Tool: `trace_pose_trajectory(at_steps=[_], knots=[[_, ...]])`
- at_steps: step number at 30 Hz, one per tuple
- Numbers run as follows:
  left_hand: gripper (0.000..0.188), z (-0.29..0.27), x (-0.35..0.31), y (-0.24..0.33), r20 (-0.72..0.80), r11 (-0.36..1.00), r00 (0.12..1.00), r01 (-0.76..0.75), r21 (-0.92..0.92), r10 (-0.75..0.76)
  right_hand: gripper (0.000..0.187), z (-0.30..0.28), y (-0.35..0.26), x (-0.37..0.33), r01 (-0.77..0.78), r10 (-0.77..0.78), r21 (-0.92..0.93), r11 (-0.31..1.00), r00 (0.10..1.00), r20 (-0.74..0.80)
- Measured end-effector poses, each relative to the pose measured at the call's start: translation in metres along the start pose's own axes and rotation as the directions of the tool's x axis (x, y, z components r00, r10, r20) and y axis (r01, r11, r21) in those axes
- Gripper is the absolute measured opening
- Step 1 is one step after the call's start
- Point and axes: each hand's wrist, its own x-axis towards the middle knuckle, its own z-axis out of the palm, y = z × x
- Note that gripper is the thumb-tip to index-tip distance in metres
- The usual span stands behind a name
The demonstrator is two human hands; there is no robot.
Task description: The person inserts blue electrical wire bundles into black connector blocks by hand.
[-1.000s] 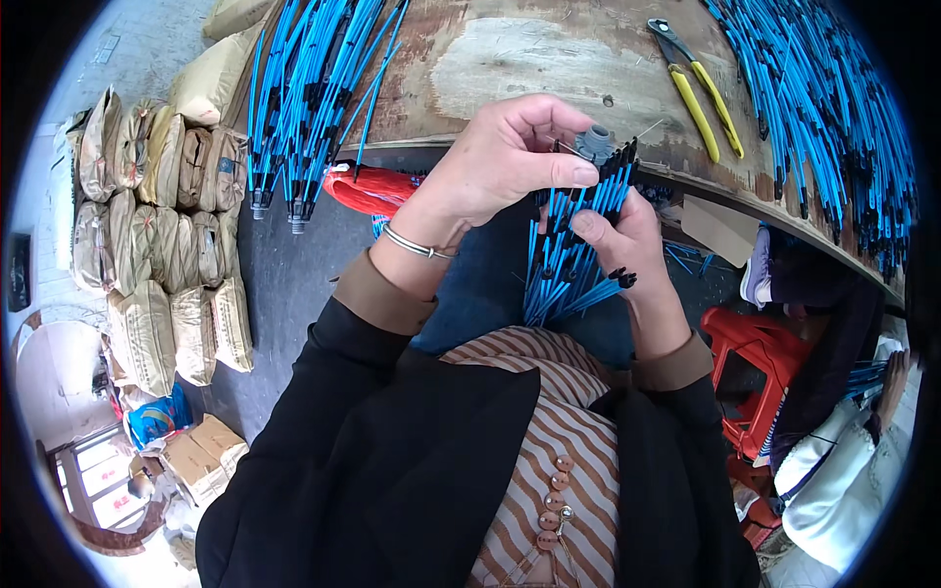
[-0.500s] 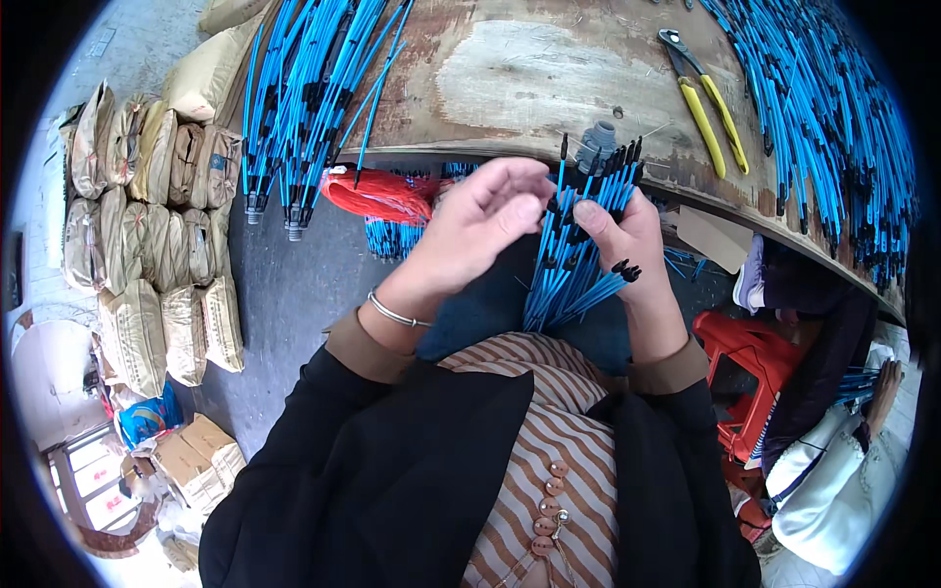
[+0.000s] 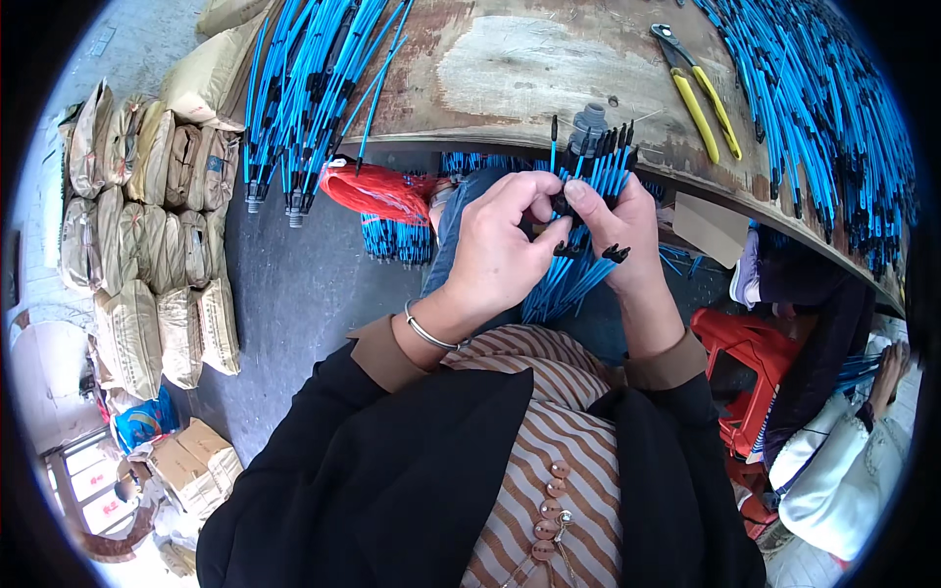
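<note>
Blue rods (image 3: 561, 285) in right hand (image 3: 631, 231)

Stacked sacks (image 3: 129, 328), cardboard boxes (image 3: 186, 456), red stool (image 3: 769, 351).

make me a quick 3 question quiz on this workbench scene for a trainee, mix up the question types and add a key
1. True or false: the right hand grips the blue rods.
2. On the table, the pliers have which handle colour: a) red, b) yellow, c) green?
3. Fill in, left or right: the bracelet is worn on the person's own ____ side.

Key: 1 true; 2 b; 3 left.
</note>
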Motion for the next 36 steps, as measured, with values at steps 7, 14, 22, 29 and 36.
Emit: trace_pose_trajectory(at_steps=[7,14,22,29,36], knots=[[0.019,-0.004,-0.001,-0.009,0.181,0.890,0.959,0.270,-0.366,-0.217,0.017,0.003,-0.010,-0.007,0.046,-0.046,-0.025,0.999,0.999,-0.010],[0.013,-0.023,-0.013,0.003,0.187,0.977,0.982,0.073,-0.202,-0.034,0.018,0.002,-0.007,-0.006,0.089,-0.089,-0.031,0.996,0.996,0.010],[0.017,-0.051,-0.029,0.006,0.577,0.850,0.769,0.087,-0.520,0.274,0.021,0.002,-0.004,0.003,0.109,-0.117,0.177,0.978,0.993,0.032],[0.034,-0.044,-0.038,-0.006,0.565,0.362,0.821,0.503,-0.785,0.085,0.022,0.005,-0.007,-0.003,0.114,-0.124,0.155,0.981,0.990,0.059],[0.028,-0.035,-0.006,-0.014,0.317,0.631,0.932,0.356,-0.689,-0.179,0.021,0.009,-0.014,-0.014,0.081,-0.093,0.132,0.988,0.992,0.087]])
